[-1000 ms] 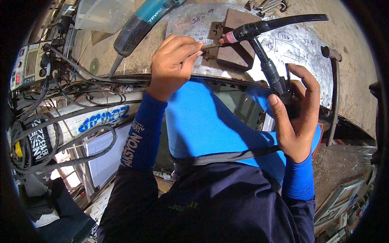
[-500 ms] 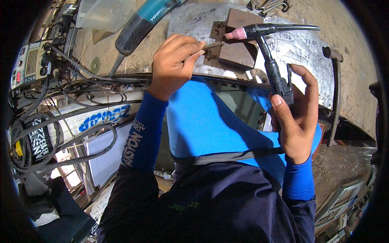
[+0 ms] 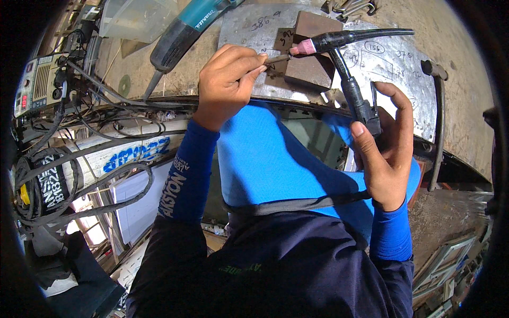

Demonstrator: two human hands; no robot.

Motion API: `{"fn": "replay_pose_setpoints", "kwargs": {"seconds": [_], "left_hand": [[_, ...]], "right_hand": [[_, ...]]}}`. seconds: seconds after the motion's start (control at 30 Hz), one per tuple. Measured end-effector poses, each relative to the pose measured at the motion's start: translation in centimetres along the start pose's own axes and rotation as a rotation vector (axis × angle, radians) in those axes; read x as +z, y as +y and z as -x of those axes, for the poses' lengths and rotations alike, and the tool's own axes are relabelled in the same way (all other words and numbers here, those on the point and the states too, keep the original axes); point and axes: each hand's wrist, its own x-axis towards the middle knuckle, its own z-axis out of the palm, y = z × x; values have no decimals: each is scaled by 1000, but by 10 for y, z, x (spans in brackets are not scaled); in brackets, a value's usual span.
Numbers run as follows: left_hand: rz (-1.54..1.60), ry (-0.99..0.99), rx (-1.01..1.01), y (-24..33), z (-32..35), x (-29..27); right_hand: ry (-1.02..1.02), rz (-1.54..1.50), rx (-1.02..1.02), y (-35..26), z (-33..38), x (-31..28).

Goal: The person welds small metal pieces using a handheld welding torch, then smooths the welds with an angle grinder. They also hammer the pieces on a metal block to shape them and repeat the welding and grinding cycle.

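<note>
Head view, torch work at the counter [image 3: 461, 100]. Since half a second ago, my right hand [image 3: 387, 172] has brought the torch [image 3: 348, 82] back leftward. Its pink cup [image 3: 303, 47], which stood off to the right, now sits just beside the tip of the brown rod [image 3: 277, 60]. Whether they touch, I can't tell. My left hand [image 3: 229, 79] has barely shifted; thumb and fingers pinch the rod, tip pointing right.

Right-hand grip: thumb and curled fingers around the lower end of the torch handle, index finger raised by the lever. I can't tell whether the lever is pressed. The torch head shows across the brown block [image 3: 308, 74], its dark tail stretching right above the marked metal plate [image 3: 238, 32]. Height over the block is hard to judge.

What I take from the shift: the small gap between cup and rod is where the work sits, and the torch hand makes the corrections while the rod hand steadies. Teal power tool [image 3: 183, 37] lies at far left, clear of both hands.
</note>
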Motion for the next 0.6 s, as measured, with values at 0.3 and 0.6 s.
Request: {"fn": "replay_pose_setpoints", "kwargs": {"seconds": [0.3,0.6], "left_hand": [[-3,-9,-3,0,-1,-1],[-15,0,-10,2,3,1]], "right_hand": [[0,112,-105,2,-1,-2],[31,123,-189,11,0,-3]]}}
